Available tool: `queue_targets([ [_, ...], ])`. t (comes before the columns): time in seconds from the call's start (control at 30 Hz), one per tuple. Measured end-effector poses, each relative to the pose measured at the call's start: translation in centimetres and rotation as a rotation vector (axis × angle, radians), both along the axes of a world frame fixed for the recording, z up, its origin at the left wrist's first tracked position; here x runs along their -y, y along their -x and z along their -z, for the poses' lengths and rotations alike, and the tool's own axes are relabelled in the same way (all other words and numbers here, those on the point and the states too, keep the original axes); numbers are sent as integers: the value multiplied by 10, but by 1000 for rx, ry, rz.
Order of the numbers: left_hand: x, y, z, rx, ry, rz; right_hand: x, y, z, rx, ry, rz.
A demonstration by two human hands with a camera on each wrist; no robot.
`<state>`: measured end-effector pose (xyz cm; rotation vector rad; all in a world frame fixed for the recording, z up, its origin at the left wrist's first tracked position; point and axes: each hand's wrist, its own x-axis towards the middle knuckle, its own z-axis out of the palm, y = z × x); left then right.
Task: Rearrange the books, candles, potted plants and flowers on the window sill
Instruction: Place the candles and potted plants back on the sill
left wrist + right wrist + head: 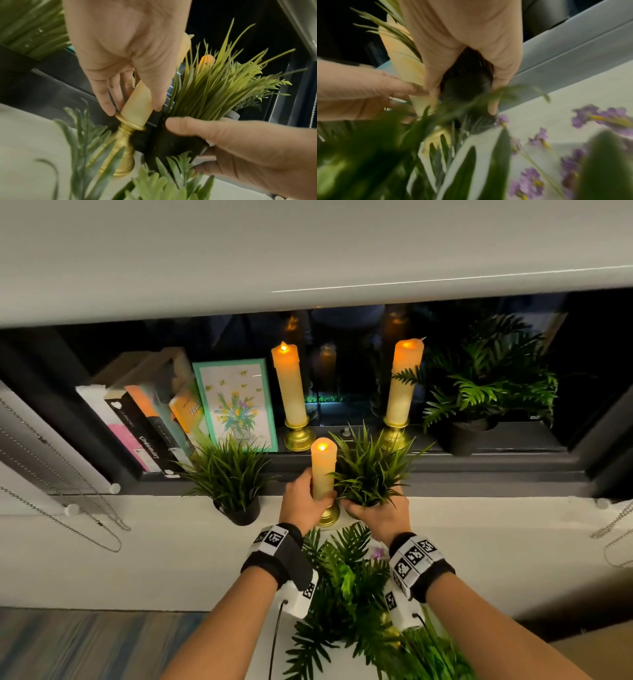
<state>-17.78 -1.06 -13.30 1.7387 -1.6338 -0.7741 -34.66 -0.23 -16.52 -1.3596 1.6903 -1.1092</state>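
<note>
My left hand (317, 498) grips a lit cream candle (323, 470) in a gold holder (329, 518) at the front of the white sill (154, 542). Right beside it, my right hand (364, 510) holds the black pot of a grass plant (371, 470). In the left wrist view my fingers (106, 100) and thumb wrap the candle (137, 104) above its holder (125, 148), and the pot (163, 142) touches the holder. The right wrist view shows my fingers (494, 97) round the dark pot (467, 83). Whether either stands on the sill is unclear.
Leaning books (147, 422) and a floral picture book (236, 402) stand at the back left, with two tall candles (289, 385) (404, 381) and a fern pot (486, 392) further right. Another grass pot (233, 477) sits left of my hands. Fern leaves and purple flowers (342, 594) lie below my wrists.
</note>
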Motion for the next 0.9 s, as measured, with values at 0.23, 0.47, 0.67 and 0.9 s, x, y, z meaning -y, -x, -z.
queue_targets([
  [0.23,-4,-13,3,71,-37,-2,-4,18,6,-84,-72,85],
  [0.47,-23,-15,12,222,-147,-17,-8,25,1,-131,-195,16],
  [0.67,-41,-30,22,273,-237,27,-36,37,-2,-255,-273,17],
  [0.9,-70,-36,34,224,-423,105,-83,20,-15,-493,-432,-471],
])
